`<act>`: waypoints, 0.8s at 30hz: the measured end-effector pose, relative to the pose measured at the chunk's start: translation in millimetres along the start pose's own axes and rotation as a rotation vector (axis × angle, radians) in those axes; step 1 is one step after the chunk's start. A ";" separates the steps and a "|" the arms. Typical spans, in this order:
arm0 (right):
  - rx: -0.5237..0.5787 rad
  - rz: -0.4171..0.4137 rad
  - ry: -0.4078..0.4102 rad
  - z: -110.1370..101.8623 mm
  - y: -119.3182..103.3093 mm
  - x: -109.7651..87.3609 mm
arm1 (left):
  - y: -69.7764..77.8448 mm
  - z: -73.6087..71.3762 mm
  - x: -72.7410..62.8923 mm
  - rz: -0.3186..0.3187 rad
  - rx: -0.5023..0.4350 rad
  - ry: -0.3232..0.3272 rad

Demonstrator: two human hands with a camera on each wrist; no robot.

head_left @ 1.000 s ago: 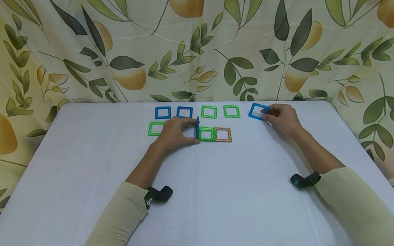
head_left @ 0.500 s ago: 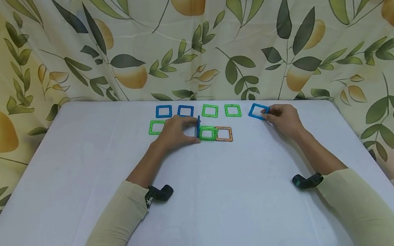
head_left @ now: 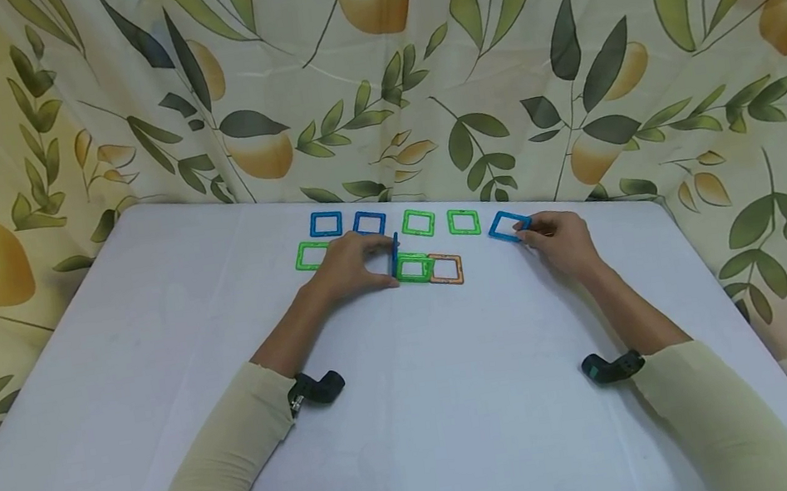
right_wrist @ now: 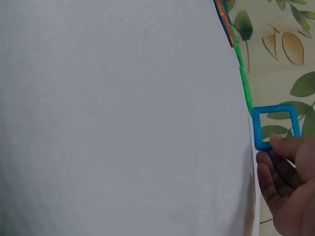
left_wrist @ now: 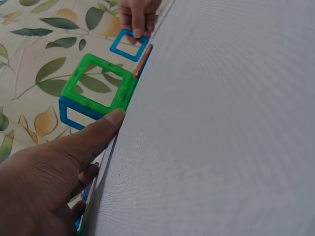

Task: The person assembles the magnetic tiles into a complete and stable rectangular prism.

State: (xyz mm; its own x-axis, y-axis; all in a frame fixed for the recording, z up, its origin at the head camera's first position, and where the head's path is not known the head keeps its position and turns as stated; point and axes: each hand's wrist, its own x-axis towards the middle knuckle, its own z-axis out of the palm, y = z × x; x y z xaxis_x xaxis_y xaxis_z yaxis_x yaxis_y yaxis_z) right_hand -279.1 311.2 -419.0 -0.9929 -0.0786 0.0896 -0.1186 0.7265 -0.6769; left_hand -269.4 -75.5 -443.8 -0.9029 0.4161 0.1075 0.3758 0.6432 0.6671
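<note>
In the head view my left hand (head_left: 347, 267) holds an upright blue square magnetic tile (head_left: 395, 254) at its edges, thumb at the near side and fingers at the far side. That tile stands against the left side of a green magnetic tile frame (head_left: 414, 268). The left wrist view shows the left thumb at the corner where the green frame (left_wrist: 91, 61) meets the blue tile (left_wrist: 81, 118). My right hand (head_left: 563, 243) pinches another blue square tile (head_left: 507, 226) by one edge, tilted, over the table's back right; the thumb overlaps its frame (right_wrist: 275, 106).
An orange tile (head_left: 446, 270) adjoins the green frame on the right. Behind lie two blue tiles (head_left: 326, 224) and two green tiles (head_left: 418, 223) in a row. Another green tile (head_left: 310, 255) is partly hidden by my left hand. The white table (head_left: 419, 426) ends at a patterned curtain (head_left: 251, 89).
My right hand has moved slightly left with its blue tile, toward the green tile at the row's end. My left hand stays in place at the upright blue tile.
</note>
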 end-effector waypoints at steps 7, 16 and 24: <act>0.024 -0.011 -0.033 4.7 -14.0 -5.4 | -0.2 0.4 -0.3 -0.001 0.000 0.001; 0.043 -0.058 -0.052 13.6 -27.4 -8.8 | 1.7 -0.4 -0.8 0.000 0.005 0.006; 0.036 -0.067 -0.073 15.7 -33.9 -12.0 | 2.3 -1.2 -1.2 0.002 0.000 0.003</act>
State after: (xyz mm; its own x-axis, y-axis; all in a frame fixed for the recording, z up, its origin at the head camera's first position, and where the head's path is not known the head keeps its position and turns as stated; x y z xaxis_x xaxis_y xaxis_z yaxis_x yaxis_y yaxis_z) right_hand -263.3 276.8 -408.6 -0.9808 -0.1767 0.0828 -0.1837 0.6928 -0.6973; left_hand -267.7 -75.2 -441.5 -0.9026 0.4159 0.1110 0.3779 0.6419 0.6672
